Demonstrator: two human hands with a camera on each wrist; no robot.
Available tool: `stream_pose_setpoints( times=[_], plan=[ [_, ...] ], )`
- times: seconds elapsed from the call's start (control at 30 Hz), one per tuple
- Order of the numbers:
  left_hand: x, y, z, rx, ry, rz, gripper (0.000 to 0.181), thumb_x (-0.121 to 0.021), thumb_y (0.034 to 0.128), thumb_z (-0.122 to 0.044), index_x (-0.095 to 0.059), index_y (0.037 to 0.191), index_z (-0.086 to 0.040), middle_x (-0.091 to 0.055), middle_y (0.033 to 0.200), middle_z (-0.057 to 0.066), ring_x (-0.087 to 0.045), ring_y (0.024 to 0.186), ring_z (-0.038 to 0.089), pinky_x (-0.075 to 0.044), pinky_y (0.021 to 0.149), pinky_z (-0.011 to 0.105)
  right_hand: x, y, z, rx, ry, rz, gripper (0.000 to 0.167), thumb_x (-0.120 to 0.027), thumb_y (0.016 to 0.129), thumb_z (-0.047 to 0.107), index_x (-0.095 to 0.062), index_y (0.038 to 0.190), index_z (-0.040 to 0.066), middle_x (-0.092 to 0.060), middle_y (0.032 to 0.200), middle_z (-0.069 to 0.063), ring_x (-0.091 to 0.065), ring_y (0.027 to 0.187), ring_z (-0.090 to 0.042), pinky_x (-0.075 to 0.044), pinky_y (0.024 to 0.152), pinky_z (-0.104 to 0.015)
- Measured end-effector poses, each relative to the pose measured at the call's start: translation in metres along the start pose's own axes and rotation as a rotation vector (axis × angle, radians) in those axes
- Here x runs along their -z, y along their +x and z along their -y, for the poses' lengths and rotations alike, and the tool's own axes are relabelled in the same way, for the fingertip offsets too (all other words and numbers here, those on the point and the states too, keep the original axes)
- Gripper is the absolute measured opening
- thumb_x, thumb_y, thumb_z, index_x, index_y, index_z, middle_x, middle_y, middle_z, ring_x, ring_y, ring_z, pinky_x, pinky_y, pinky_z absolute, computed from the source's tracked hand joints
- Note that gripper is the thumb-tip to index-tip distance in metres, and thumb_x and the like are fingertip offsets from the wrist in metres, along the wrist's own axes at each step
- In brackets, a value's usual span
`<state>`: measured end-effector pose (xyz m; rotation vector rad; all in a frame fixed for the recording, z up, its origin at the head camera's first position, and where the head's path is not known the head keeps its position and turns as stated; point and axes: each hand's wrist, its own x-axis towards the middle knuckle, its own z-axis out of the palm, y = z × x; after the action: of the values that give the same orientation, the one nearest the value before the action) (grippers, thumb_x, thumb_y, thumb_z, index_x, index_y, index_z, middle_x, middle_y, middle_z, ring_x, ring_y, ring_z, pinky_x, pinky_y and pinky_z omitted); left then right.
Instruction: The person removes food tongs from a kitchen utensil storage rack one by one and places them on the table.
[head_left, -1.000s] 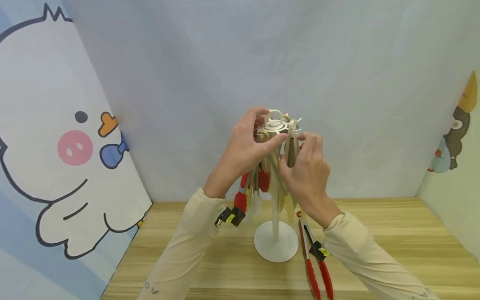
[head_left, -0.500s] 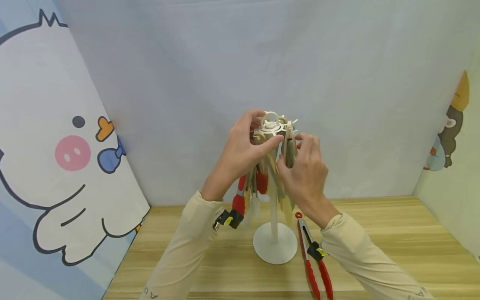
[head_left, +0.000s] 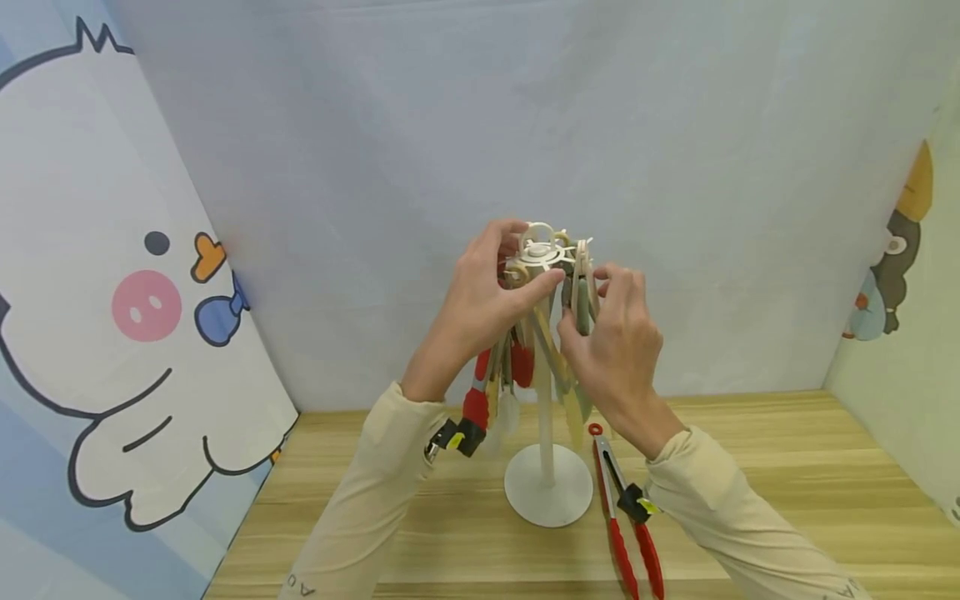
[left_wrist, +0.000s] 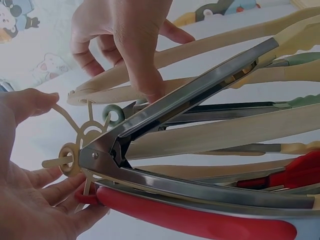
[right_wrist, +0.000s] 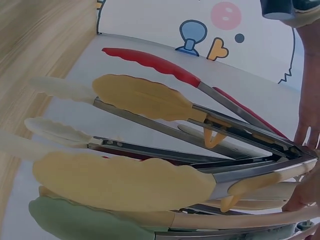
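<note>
Since the frame half a second back, we see the right hand (head_left: pixel 618 333) shifted slightly rightward, carrying the top of the beige-handled tongs (left_wrist: pixel 210 45) with it. Our right thumb and fingers pinch those tongs at the edge of the white rack (head_left: pixel 548 496). Our left hand (head_left: pixel 480 292) grips the rack's top, its thumb touching a prong. Other tongs (right_wrist: pixel 125 182) hang below, and red-handled tongs (head_left: pixel 617 533) lie on the desk (head_left: pixel 787 450) just beside the rack's base.

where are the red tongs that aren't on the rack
In the head view, the red tongs lie on the wooden table, just right of the rack's round white base.
</note>
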<state>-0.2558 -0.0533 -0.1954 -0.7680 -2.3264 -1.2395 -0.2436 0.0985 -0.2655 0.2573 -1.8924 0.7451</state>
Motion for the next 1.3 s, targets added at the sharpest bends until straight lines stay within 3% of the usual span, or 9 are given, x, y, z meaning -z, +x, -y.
stream_pose_setpoints(
  times=[0.6,1.3],
  plan=[
    [0.001,-0.002,-0.002,0.001,0.007,-0.01,0.058,-0.07,0.0835,-0.036,-0.047,0.131,-0.012,-0.053,0.113,0.006,-0.05,0.101,0.017,-0.045,0.082,0.032,0.009,0.0,-0.002,-0.031,0.026,-0.01,0.047,-0.072,0.071,0.005,-0.048,0.11,-0.003,-0.053,0.09,-0.019,-0.052,0.061,-0.028,-0.04,0.046,-0.039],
    [0.002,-0.005,-0.002,-0.002,0.005,-0.01,0.062,-0.069,0.0842,-0.039,-0.045,0.134,-0.011,-0.05,0.118,0.006,-0.048,0.106,0.017,-0.044,0.085,0.033,0.017,-0.009,-0.013,-0.063,0.067,0.099,0.054,-0.078,0.067,0.003,-0.047,0.111,-0.004,-0.052,0.088,-0.018,-0.054,0.068,-0.028,-0.041,0.052,-0.036]
  ],
)
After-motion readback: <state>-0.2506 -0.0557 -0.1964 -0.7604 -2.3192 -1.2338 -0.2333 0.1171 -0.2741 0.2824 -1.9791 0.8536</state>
